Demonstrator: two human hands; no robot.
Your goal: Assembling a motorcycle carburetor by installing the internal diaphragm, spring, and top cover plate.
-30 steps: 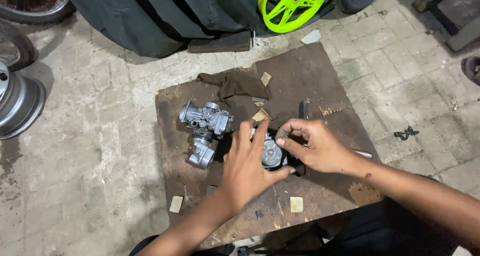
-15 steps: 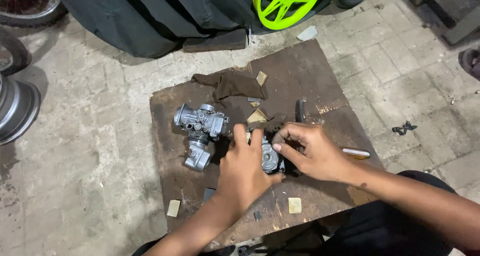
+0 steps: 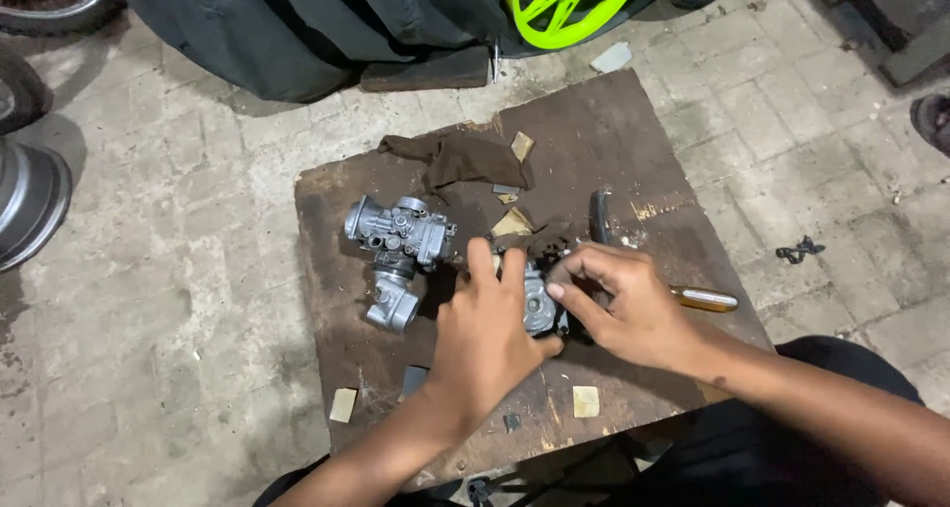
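Two hands on small grey metal part point(image 3: 539, 304) at wooden board point(image 3: 594, 151) middle. Left hand point(image 3: 490, 334) grips, steadies it. Right hand point(image 3: 623, 304) fingers pinch its top. Bigger carburetor point(image 3: 396, 235) left of it.

This looks like a motorbike repair workshop, worked at floor level: a grimy paved floor point(image 3: 148, 299), a stained wooden board point(image 3: 614, 141) serving as a bench, a bare metal carburettor point(image 3: 396, 240) on it beside an oily brown rag point(image 3: 460, 158), and wheels about, one rim point(image 3: 564, 2) bright green.
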